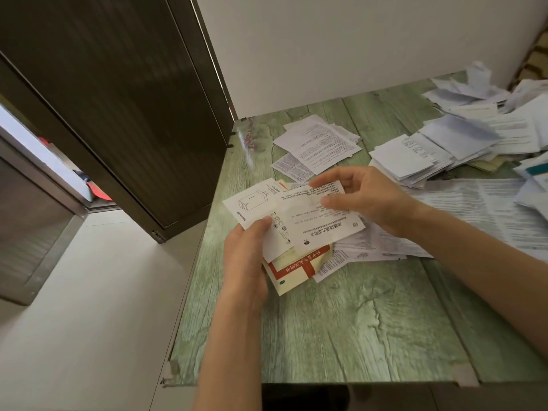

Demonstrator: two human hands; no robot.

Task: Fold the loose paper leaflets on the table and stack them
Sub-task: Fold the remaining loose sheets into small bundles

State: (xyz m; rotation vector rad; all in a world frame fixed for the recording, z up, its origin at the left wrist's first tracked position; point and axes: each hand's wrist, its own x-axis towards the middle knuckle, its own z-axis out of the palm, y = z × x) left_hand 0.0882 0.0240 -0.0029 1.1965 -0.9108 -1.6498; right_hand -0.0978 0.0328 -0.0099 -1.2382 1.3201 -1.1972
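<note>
Paper leaflets flat, creased | left hand grips them | right hand pinches top leaflet | green woodgrain table

Dark ribbed door, white wall, pale floor, patterned fabric in far right corner.

The heading 加味逍遥丸说明书 is printed upside down on the white leaflet; print on the charger-diagram leaflet cannot be read.

Worktop layout: held leaflets sit between the left fingers and right fingers. A pile lies beyond the fingers, and a heap lies behind them to the right.
</note>
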